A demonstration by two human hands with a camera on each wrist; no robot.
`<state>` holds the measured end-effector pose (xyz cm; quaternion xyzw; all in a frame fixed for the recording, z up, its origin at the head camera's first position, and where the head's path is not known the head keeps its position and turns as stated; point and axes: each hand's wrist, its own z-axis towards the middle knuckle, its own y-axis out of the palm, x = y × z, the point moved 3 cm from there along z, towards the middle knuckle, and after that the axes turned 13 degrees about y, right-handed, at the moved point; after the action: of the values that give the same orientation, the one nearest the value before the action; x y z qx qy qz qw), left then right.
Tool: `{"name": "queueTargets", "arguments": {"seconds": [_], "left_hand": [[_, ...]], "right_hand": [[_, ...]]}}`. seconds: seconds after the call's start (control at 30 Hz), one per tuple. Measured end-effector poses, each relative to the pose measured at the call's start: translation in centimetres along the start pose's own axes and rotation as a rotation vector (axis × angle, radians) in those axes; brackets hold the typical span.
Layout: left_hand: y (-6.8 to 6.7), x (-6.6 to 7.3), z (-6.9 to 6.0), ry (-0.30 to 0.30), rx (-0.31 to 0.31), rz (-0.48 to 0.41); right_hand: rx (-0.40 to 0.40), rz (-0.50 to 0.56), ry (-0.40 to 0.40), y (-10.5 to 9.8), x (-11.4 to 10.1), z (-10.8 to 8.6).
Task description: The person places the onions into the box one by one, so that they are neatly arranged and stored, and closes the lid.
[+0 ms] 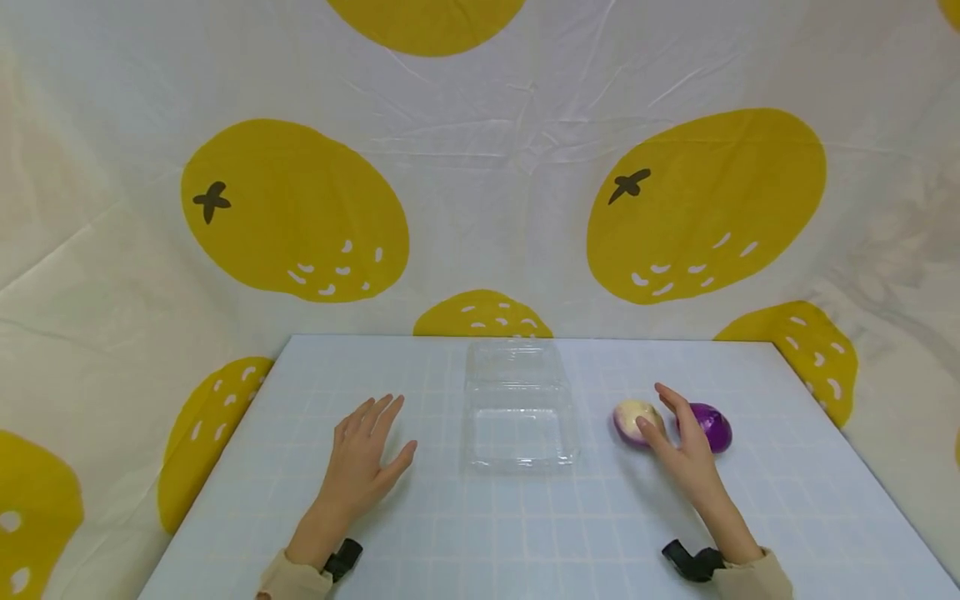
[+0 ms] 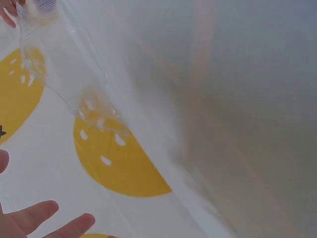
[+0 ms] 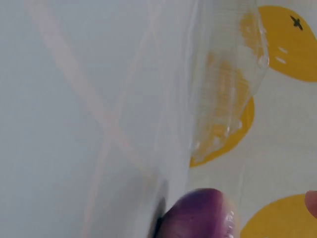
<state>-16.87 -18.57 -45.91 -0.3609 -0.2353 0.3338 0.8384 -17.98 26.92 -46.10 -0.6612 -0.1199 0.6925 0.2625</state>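
Head: right fingers (image 1: 676, 404) apart, near vegetable (image 1: 628, 417)

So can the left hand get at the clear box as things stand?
Looks like yes: the left hand has its fingers spread to the left of the clear box, with only bare table visible between them. The right hand is off on the far side.

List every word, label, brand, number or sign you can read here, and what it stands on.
None can be read in any view.
Clear container: no legible print.
Purple-and-white round thing, purple round thing: no labels visible.
Backdrop: yellow fruit shapes with dark crosses and white marks, a pattern, not lettering.
Black wrist devices: too small to tell whether they bear markings.
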Motion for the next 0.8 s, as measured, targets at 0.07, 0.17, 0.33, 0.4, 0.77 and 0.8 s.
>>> {"name": "queueTargets", "arguments": {"seconds": [0.07, 0.17, 0.33, 0.4, 0.77, 0.8], "left_hand": [[0.4, 0.2, 0.2, 0.006, 0.009, -0.012], [0.9, 0.5, 0.4, 0.017, 0.003, -0.021], [1.6, 1.1, 0.9, 0.021, -0.019, -0.052], [1.8, 1.2, 1.1, 0.019, -0.026, -0.073], [2.8, 1.9, 2.1, -0.016, -0.111, -0.194], [2.9, 1.9, 2.3, -0.019, -0.116, -0.208]], "right_hand": [[0.000, 0.056, 0.028, 0.4, 0.3, 0.2], [-0.005, 0.110, 0.060, 1.0, 0.7, 0.5], [-0.019, 0.125, 0.108, 1.7, 1.4, 0.9], [-0.028, 0.136, 0.130, 1.8, 1.5, 1.0], [-0.105, 0.156, 0.257, 1.7, 1.5, 1.0], [-0.109, 0.157, 0.267, 1.7, 1.5, 1.1]]}}
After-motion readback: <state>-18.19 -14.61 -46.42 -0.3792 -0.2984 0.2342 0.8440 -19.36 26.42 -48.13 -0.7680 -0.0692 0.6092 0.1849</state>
